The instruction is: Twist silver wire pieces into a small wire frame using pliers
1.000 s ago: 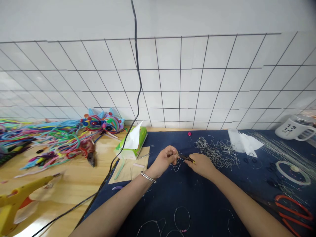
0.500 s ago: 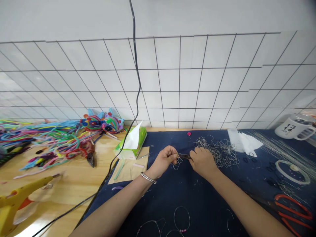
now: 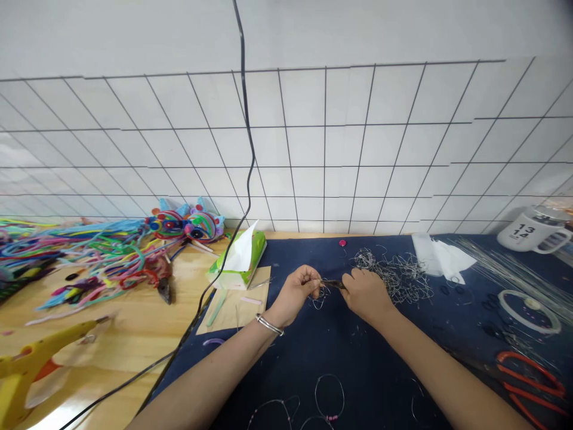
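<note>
My left hand [image 3: 301,289] is closed in a pinch on a small piece of bent wire [image 3: 319,301], whose thin loops hang below the fingertips. Dark pliers [image 3: 335,284] are gripped in my right hand [image 3: 367,295], with their jaws pointing left and meeting the wire at my left fingertips. The handles are hidden inside my right fist. Just behind that hand lies a tangled heap of silvery wire pieces [image 3: 409,280]. Nearer to me, thin wire rings [image 3: 330,397], some with small pink beads, rest on the dark blue cloth [image 3: 358,364].
To the left are a green tissue pack [image 3: 255,254], a yellow glue gun [image 3: 54,343], more pliers [image 3: 165,289] and colourful pipe cleaners [image 3: 102,239]. A black cable [image 3: 249,149] hangs down across the left side. Right: orange-handled scissors [image 3: 530,373], a ring-shaped spool [image 3: 505,310], straight wires [image 3: 514,275], a white mug [image 3: 521,233].
The plier jaws have shifted slightly left, closer to my left fingertips. Both hands otherwise stay in nearly the same place.
</note>
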`<action>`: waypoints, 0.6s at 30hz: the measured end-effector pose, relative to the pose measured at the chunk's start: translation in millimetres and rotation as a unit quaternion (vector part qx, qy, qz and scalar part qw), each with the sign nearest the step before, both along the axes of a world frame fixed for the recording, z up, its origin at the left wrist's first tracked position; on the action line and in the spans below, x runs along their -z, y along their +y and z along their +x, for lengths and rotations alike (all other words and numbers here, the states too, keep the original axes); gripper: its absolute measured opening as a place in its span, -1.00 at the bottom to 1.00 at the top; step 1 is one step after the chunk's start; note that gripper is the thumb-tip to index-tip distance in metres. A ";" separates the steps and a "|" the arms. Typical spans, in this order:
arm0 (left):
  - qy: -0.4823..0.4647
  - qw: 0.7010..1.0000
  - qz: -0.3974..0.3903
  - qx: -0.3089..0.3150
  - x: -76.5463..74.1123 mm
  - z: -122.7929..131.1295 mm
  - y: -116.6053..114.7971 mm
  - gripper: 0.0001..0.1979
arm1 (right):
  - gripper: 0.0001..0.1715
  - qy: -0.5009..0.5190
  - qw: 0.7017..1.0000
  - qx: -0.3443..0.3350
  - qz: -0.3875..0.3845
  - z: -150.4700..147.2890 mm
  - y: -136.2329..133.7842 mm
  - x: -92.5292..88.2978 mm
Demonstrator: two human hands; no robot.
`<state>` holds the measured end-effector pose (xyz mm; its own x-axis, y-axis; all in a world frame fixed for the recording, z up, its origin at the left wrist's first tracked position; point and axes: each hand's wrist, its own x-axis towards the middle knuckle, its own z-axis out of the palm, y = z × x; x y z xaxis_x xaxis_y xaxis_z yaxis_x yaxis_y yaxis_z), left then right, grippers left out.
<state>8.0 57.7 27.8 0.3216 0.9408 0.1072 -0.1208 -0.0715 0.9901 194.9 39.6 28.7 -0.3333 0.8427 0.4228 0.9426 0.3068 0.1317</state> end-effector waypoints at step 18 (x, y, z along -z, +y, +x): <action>-0.001 1.000 -0.008 0.015 -0.4 -1.0 1.2 -0.91 | -0.66 0.025 0.994 0.029 -0.106 0.2 -1.4 3.4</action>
<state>7.0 58.9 28.1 0.3498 0.9321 0.0936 -0.1239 -0.0530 0.9909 195.1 38.2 25.3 -0.2646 0.9318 0.2483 0.9633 0.2673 0.0232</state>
